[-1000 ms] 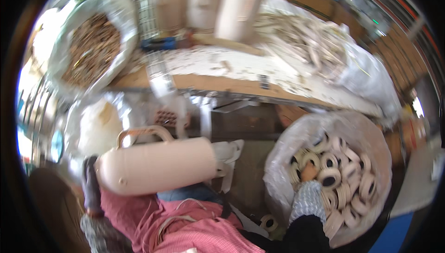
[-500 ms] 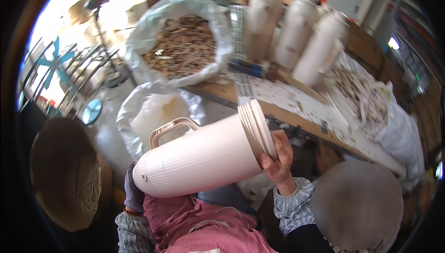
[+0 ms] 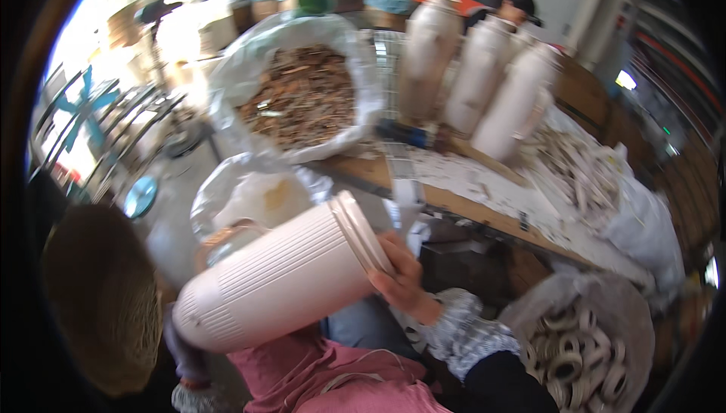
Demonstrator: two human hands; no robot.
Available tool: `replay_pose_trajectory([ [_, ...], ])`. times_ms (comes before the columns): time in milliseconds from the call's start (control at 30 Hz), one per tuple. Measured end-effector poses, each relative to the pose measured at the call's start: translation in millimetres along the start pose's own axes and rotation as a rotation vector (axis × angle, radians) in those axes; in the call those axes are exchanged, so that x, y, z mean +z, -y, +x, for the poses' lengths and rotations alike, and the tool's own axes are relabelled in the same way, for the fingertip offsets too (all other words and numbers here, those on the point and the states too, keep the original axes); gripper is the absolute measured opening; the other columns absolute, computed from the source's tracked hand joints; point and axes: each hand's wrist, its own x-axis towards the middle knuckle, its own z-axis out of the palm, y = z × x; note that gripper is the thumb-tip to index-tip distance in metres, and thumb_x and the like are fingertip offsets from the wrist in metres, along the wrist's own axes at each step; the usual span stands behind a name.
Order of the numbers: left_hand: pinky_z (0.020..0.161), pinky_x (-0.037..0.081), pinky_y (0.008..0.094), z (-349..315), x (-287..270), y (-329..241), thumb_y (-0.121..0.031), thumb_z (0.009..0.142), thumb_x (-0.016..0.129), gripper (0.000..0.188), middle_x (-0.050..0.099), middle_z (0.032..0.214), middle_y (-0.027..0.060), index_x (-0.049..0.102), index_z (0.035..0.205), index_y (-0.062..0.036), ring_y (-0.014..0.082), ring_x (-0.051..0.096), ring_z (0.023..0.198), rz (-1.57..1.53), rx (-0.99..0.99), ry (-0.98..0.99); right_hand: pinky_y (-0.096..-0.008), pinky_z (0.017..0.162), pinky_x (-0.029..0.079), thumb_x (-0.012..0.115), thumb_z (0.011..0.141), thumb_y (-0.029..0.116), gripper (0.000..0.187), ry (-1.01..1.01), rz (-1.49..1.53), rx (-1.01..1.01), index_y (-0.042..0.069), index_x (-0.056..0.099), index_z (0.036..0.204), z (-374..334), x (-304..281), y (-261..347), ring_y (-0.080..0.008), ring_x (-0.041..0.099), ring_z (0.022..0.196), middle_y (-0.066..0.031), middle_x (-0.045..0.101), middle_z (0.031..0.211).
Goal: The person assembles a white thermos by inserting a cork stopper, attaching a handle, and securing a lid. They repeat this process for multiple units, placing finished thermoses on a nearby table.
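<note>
A pale pink thermos flask point(image 3: 276, 277) with a ribbed body lies slantwise in front of me, its wide ringed end up to the right. My right hand point(image 3: 398, 273) is bare and grips the rim of that wide end, thumb on the near side. My left hand point(image 3: 181, 349), in a purple glove, is closed against the rounded lower end; the flask hides most of its fingers. The flask's handle point(image 3: 227, 235) points away from me, blurred. Below it is my pink apron point(image 3: 333, 375).
Three similar flasks point(image 3: 484, 72) stand on the worktable point(image 3: 461, 178), near a dark-handled tool point(image 3: 408, 133). Bags hold brown chips point(image 3: 302, 95), pale strips point(image 3: 582, 178) and cream rings point(image 3: 567, 360). A large brown container point(image 3: 98, 284) stands left. Behind the flasks is another person point(image 3: 514, 8).
Both hands have moved left with the flask, which now tilts more steeply, its wide end up. A blurred grey disc at lower right is gone, and a bag of rings shows there.
</note>
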Motion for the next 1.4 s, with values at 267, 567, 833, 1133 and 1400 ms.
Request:
replay_pose_trajectory([
  [267,0.08,0.054,0.0374,-85.2,190.5,-168.8,-0.008,0.091,0.06,0.026,0.066,0.107,0.0192,0.062,0.116,-0.0009,0.0331,0.065,0.091,1.189,1.449,0.982,-0.0391,0.094,0.048,0.056,0.095,0.05,0.055,0.505,0.535,1.546,0.003,0.062,0.123,-116.0,55.2,-142.6,-0.0196,0.061,0.106,-0.0077,0.064,0.118],
  [567,0.08,0.05,0.042,-6.2,207.8,-130.7,-0.016,0.057,0.085,0.051,0.061,0.11,0.0207,0.066,0.101,-0.0022,0.0359,0.062,0.097,1.173,0.46,0.909,-0.0363,0.081,0.051,0.057,0.087,0.004,0.028,-0.487,-0.845,0.297,0.005,0.066,0.114,-5.2,-277.3,-176.6,-0.0263,0.066,0.092,-0.0162,0.069,0.104],
  [833,0.075,0.045,0.0448,-41.1,229.7,-126.2,-0.025,0.057,0.086,0.033,0.059,0.103,0.0145,0.058,0.07,-0.0152,0.0332,0.056,0.089,1.302,1.064,0.754,-0.0419,0.077,0.049,0.054,0.093,0.011,0.012,-0.379,-1.673,0.465,0.007,0.063,0.099,-49.0,-428.7,-165.6,-0.0313,0.06,0.093,-0.011,0.064,0.102],
  [1133,0.073,0.054,0.0434,-71.5,263.3,-112.9,-0.032,0.074,0.074,0.031,0.065,0.106,0.0061,0.071,0.101,-0.0168,0.0257,0.065,0.087,0.985,0.835,1.408,-0.0352,0.07,0.05,0.065,0.085,-0.003,0.012,-0.417,0.163,0.179,0.0,0.06,0.095,-9.1,-106.6,-14.2,-0.0244,0.063,0.08,-0.0112,0.065,0.097],
  [1400,0.054,0.047,0.0256,-53.8,255.2,-63.6,-0.004,0.088,0.064,0.038,0.064,0.081,0.0062,0.056,0.124,0.0039,0.0126,0.06,0.064,0.817,0.623,0.747,-0.0374,0.094,0.043,0.08,0.081,0.024,0.072,-0.409,0.099,-0.151,-0.002,0.04,0.135,6.0,12.7,-17.8,-0.0241,0.052,0.115,-0.0168,0.048,0.131],
])
